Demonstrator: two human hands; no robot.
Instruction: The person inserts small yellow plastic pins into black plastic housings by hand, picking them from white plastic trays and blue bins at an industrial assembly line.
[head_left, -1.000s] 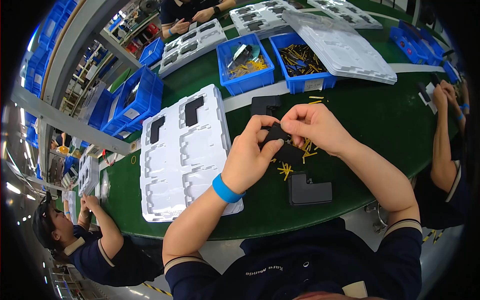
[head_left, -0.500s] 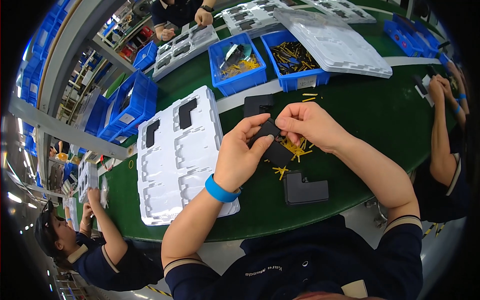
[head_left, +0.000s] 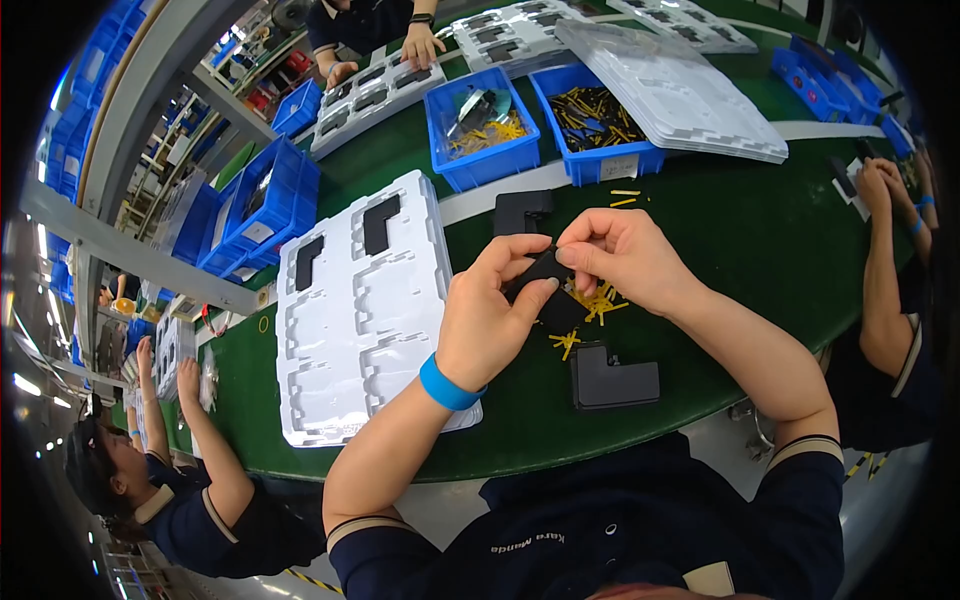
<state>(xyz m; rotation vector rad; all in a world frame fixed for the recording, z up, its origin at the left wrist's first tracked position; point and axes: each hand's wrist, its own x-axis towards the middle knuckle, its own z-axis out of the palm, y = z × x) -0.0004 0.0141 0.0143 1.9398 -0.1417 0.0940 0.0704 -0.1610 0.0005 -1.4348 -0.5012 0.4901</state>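
Observation:
Over the green bench, my left hand (head_left: 482, 318), with a blue wristband, grips a black plastic part (head_left: 541, 271) between thumb and fingers. My right hand (head_left: 632, 262) is closed in a pinch at the part's upper right edge; whatever sits between those fingertips is hidden. Below the hands lie another black piece (head_left: 563, 313), partly covered, and a scatter of yellow strips (head_left: 602, 306). An L-shaped black part (head_left: 618, 386) rests near the bench's front edge. A further black part (head_left: 516, 210) lies just beyond my left fingers.
To the left stands a white moulded tray (head_left: 325, 345) with two black parts in its far pockets. Two blue bins (head_left: 490, 172) (head_left: 605, 165) hold yellow and black strips. Stacked trays (head_left: 680, 95) lean over the right bin. Co-workers sit left, right and across.
My hands stay at the black part, with the right fingers shifted slightly against its edge. The person at left has raised their arms; the person across has spread a hand over their tray.

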